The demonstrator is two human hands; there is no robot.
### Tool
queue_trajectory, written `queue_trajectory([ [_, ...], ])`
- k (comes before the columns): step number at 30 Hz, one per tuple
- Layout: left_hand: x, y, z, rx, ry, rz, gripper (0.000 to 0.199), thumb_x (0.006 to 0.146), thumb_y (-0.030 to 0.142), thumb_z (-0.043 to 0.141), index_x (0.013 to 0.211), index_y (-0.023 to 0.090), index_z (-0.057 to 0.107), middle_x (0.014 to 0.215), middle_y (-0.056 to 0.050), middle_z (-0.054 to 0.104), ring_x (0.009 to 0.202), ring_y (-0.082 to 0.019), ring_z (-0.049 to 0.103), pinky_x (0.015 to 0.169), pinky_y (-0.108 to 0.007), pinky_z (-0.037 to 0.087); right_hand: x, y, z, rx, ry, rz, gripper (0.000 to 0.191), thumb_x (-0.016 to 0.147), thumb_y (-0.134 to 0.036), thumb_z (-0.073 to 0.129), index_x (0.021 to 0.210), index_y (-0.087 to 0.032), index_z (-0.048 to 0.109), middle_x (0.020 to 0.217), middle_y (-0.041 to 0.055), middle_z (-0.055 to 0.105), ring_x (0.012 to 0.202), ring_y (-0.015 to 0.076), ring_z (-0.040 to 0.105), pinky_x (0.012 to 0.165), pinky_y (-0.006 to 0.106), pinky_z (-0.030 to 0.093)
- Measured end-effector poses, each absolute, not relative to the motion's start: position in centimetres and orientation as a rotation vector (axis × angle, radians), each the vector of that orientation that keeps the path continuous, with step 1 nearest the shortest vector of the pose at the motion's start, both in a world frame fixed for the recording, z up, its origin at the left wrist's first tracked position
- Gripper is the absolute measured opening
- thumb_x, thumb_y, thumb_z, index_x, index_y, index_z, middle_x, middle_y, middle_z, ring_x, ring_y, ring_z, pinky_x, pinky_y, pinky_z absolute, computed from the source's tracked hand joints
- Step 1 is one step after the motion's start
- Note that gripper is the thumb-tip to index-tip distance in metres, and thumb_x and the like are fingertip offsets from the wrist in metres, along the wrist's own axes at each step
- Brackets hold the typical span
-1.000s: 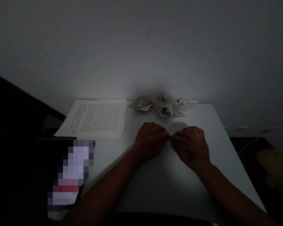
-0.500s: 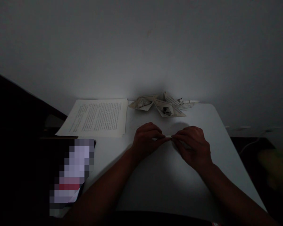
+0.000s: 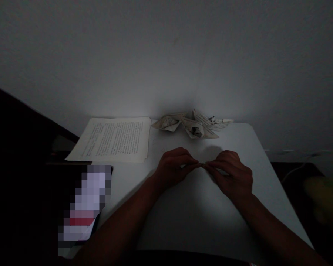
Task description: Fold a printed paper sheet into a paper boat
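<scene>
My left hand (image 3: pixel 176 165) and my right hand (image 3: pixel 230 171) meet above the white table, each in a pinch with thumb and fingertips together. Between the fingertips is a small, thin piece of folded paper (image 3: pixel 201 164), mostly covered by the fingers. The dim light hides its full shape. Just beyond the hands, folded paper boats made from printed sheets stand near the wall: one on the left (image 3: pixel 168 122), one in front (image 3: pixel 198 130) and one behind to the right (image 3: pixel 219 123). Neither hand touches them.
A stack of printed sheets (image 3: pixel 113 138) lies at the table's back left. A phone with a lit, blurred screen (image 3: pixel 86 203) is beside my left forearm. The wall (image 3: pixel 166 55) rises behind the white table (image 3: pixel 255 147). A cable (image 3: pixel 294 170) runs past the right edge.
My right hand has shifted slightly to the right and its fingers have moved along the paper. Less of the paper's pale edge shows now. The boats and sheets have stayed put.
</scene>
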State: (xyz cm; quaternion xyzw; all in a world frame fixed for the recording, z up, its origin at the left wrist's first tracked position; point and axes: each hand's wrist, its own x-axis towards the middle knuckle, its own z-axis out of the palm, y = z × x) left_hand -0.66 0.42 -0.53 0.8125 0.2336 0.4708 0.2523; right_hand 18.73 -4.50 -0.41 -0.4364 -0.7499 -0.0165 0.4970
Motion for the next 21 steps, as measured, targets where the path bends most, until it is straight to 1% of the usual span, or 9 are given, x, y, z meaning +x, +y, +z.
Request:
queue_trajectory([
  [4, -0.8, 0.4, -0.1, 2.147, 0.636, 1.26, 0.01, 0.08, 0.023, 0.069, 0.077, 0.014, 0.071, 0.069, -0.005, 0.067, 0.062, -0.011, 0.062, 0.058, -0.022, 0.052, 18.8, -4.5, -0.8, -1.043, -1.714, -0.066, 0.02, 0.067, -0.017, 0.081, 0.067, -0.022, 0.062, 0.059, -0.0019, 0.058, 0.06, 0.015, 0.056, 0.057, 0.032, 0.047],
  [8, -0.9, 0.3, -0.1, 2.107, 0.666, 1.209, 0.013, 0.08, 0.026, 0.07, 0.075, 0.015, 0.073, 0.068, -0.004, 0.067, 0.059, -0.01, 0.062, 0.056, -0.021, 0.051, 19.1, -4.5, -1.3, -1.051, -1.67, -0.057, 0.031, 0.064, -0.024, 0.084, 0.056, -0.022, 0.054, 0.053, -0.0038, 0.053, 0.056, 0.0146, 0.055, 0.056, 0.032, 0.047],
  [10, -0.9, 0.3, -0.1, 2.09, 0.688, 1.186, 0.014, 0.079, 0.028, 0.071, 0.075, 0.015, 0.073, 0.068, -0.004, 0.068, 0.059, -0.01, 0.062, 0.056, -0.021, 0.051, 19.3, -4.5, -1.4, -1.039, -1.662, -0.024, 0.033, 0.064, -0.024, 0.084, 0.054, -0.022, 0.052, 0.052, -0.0039, 0.053, 0.055, 0.0146, 0.055, 0.055, 0.032, 0.048],
  [12, -1.1, 0.5, -0.2, 2.076, 0.721, 1.178, 0.015, 0.079, 0.03, 0.071, 0.075, 0.016, 0.073, 0.068, -0.004, 0.068, 0.058, -0.01, 0.062, 0.055, -0.021, 0.051, 19.4, -4.5, -1.4, -1.028, -1.675, 0.016, 0.026, 0.066, -0.021, 0.082, 0.058, -0.022, 0.057, 0.057, -0.0025, 0.057, 0.059, 0.0156, 0.058, 0.057, 0.033, 0.05],
  [15, -1.3, 0.7, 0.0, 2.05, 0.776, 1.178, 0.016, 0.078, 0.03, 0.072, 0.073, 0.016, 0.073, 0.066, -0.004, 0.068, 0.057, -0.01, 0.062, 0.053, -0.021, 0.05, 19.5, -4.5, -0.9, -1.045, -1.71, 0.048, 0.012, 0.072, -0.017, 0.076, 0.073, -0.022, 0.066, 0.068, 0.0006, 0.065, 0.066, 0.0173, 0.062, 0.061, 0.035, 0.053],
  [17, -1.4, 0.7, 0.1, 2.016, 0.785, 1.181, 0.015, 0.077, 0.03, 0.073, 0.071, 0.016, 0.073, 0.066, -0.004, 0.069, 0.056, -0.01, 0.062, 0.053, -0.021, 0.049, 19.5, -4.5, -0.6, -1.073, -1.722, 0.065, 0.01, 0.075, -0.014, 0.073, 0.079, -0.022, 0.068, 0.072, 0.002, 0.066, 0.068, 0.0176, 0.062, 0.06, 0.034, 0.052],
  [21, -1.2, 0.7, 0.2, 1.917, 0.789, 1.165, 0.013, 0.075, 0.027, 0.074, 0.07, 0.015, 0.073, 0.067, -0.004, 0.07, 0.056, -0.011, 0.062, 0.053, -0.021, 0.047, 19.4, -4.5, -0.4, -1.122, -1.702, 0.062, 0.009, 0.077, -0.012, 0.07, 0.081, -0.021, 0.068, 0.074, 0.0025, 0.067, 0.067, 0.0168, 0.062, 0.06, 0.033, 0.053],
])
